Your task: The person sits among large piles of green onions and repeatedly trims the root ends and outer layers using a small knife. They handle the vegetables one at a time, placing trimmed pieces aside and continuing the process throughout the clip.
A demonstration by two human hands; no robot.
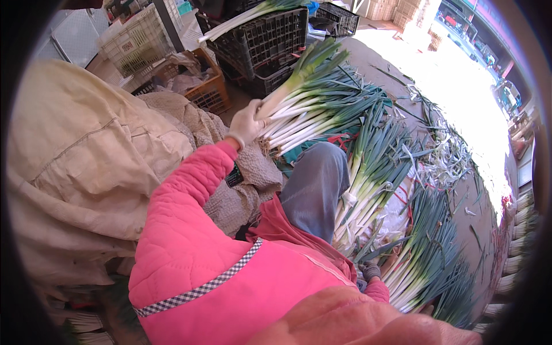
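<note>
My left hand [246, 124], in a pale glove, grips the white lower part of a thick leek or large green onion [297, 79]. It lies over a pile of thinner green onions [319, 105] with their roots towards me. My right hand [370, 271], in a dark grey glove, is low beside the white ends of another heap of green onions [427, 246]; its fingers are partly hidden, so what it holds cannot be told. Between the two heaps, past my knee, lies a further heap [379, 164] with loose peelings at its root end.
Black plastic crates [276, 39] stand at the top, green onions lying on one. An orange crate [209, 90] and a cream crate [133, 47] are beside them. Large beige sacking [77, 151] fills the left. Stripped leaves [448, 151] litter the floor at right.
</note>
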